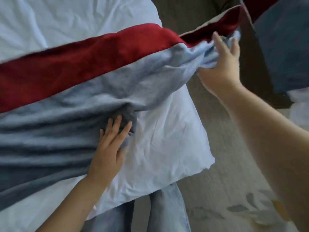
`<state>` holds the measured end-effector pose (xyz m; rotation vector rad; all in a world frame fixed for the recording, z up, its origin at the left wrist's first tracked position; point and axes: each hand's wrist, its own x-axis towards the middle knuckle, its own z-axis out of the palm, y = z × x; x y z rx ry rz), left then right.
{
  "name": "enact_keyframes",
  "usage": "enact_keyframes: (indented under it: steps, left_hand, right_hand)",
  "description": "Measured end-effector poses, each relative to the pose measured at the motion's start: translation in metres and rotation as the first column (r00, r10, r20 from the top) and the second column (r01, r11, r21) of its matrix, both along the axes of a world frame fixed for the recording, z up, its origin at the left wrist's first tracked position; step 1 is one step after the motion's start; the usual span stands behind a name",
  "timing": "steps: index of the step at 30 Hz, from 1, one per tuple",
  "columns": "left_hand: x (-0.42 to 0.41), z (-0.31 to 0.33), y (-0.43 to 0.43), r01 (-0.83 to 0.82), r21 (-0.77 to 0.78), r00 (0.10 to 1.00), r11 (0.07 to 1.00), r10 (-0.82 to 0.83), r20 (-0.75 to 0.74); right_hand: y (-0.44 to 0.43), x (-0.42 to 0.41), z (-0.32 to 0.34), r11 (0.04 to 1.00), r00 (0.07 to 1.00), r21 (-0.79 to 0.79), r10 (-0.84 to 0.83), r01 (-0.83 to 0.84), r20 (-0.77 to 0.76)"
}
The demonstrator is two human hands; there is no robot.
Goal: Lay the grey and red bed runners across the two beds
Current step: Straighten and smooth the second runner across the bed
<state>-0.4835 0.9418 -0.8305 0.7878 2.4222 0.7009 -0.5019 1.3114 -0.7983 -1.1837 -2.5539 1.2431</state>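
Note:
A red bed runner (75,64) lies in a band across the white bed (58,22), and its right end stretches off the bed toward the upper right. Below it a grey runner (55,128) lies bunched in folds across the same bed. My left hand (110,144) rests flat on the grey runner's near edge, fingers straight. My right hand (220,64) grips the gathered right end of the grey runner past the bed's edge, lifted above the floor.
The bed's corner (205,163) hangs near my legs in blue jeans (163,213). A patterned carpet (230,190) fills the gap on the right. A second bed with a grey cover (284,52) shows at the upper right.

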Motion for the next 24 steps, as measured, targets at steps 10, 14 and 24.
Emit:
enact_keyframes:
  steps: [10,14,24]
  left_hand:
    - [-0.015,0.03,0.001,-0.105,0.267,0.992,0.958,0.121,-0.045]
    - [-0.013,0.053,-0.009,-0.16,0.289,0.976,0.944,0.195,-0.099]
    - [-0.004,0.064,-0.013,-0.167,0.243,0.986,0.956,0.167,0.02]
  right_hand:
    - [-0.178,0.065,-0.057,0.876,0.888,0.258,0.445,-0.407,-0.112]
    - [-0.222,0.049,-0.052,0.897,0.913,0.187,0.407,-0.402,0.01]
    - [-0.177,0.012,-0.032,0.976,0.934,0.16,0.192,-0.148,-0.302]
